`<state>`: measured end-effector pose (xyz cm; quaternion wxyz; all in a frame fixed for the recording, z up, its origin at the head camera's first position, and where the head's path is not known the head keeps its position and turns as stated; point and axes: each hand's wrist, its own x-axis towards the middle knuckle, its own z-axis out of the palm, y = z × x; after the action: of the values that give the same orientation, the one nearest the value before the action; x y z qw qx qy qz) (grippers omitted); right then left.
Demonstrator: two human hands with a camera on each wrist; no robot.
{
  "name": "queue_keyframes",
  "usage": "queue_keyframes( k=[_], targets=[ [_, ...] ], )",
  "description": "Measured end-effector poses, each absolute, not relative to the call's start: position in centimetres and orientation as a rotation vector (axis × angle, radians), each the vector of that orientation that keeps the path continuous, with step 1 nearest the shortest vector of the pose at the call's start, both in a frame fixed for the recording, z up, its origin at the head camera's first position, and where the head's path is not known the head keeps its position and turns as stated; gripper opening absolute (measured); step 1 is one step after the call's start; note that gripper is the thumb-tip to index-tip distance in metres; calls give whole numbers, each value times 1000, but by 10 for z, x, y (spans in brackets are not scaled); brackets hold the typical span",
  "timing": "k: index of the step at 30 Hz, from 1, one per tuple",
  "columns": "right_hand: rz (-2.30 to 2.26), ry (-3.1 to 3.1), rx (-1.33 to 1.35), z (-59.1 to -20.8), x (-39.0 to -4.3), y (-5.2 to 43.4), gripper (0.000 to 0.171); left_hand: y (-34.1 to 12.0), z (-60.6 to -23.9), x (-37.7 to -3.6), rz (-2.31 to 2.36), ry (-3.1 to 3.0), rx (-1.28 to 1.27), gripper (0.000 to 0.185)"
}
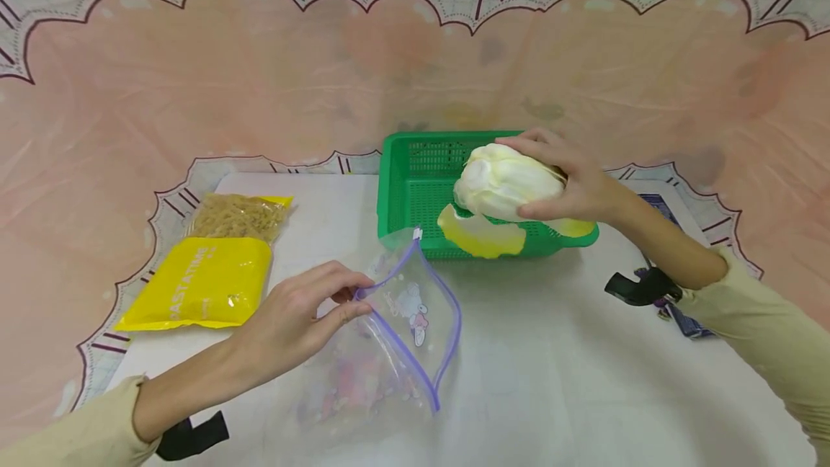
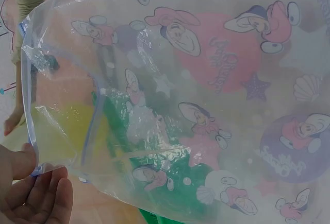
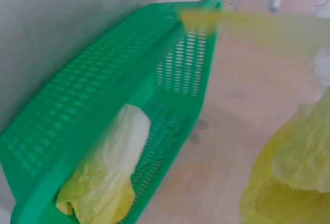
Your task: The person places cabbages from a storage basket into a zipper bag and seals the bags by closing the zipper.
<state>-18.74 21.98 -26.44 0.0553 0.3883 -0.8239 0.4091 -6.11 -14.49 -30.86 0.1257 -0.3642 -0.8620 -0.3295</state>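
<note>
Pale yellow-white cabbage (image 1: 506, 182) (leaves loose) in right hand (image 1: 577, 179) grip; left hand (image 1: 292, 323) pinches printed zip bag (image 1: 395, 337).

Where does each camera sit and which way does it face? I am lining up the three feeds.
Head: looks forward and down at the table; both forearms show, left hand pinching the zip bag, right hand holding the cabbage over the green basket.
Left wrist: looks up through the printed bag; fingertips show at bottom left.
Right wrist: looks down at the basket with a loose cabbage leaf; no hand shows.
Shared: the basket shows in all three views.
</note>
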Motion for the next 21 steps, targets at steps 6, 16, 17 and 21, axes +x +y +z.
queue_keyframes(
  k=[6,16,17,21],
  targets=[
    [1304,-2375,1277,-260,-174,222,86,-144,-307,-63,-953,-2524,-1042,30],
    [1288,-2414,1347,-277,-149,207,85,-141,-306,-64,-947,-2528,-1019,28],
    [1282,-2439,1339,-279,-145,203,85,-141,-306,-63,-951,-2531,-1011,28],
    [1218,-2574,1321,-290,-129,185,82,-139,-306,-63,-970,-2528,-999,30]
  ],
)
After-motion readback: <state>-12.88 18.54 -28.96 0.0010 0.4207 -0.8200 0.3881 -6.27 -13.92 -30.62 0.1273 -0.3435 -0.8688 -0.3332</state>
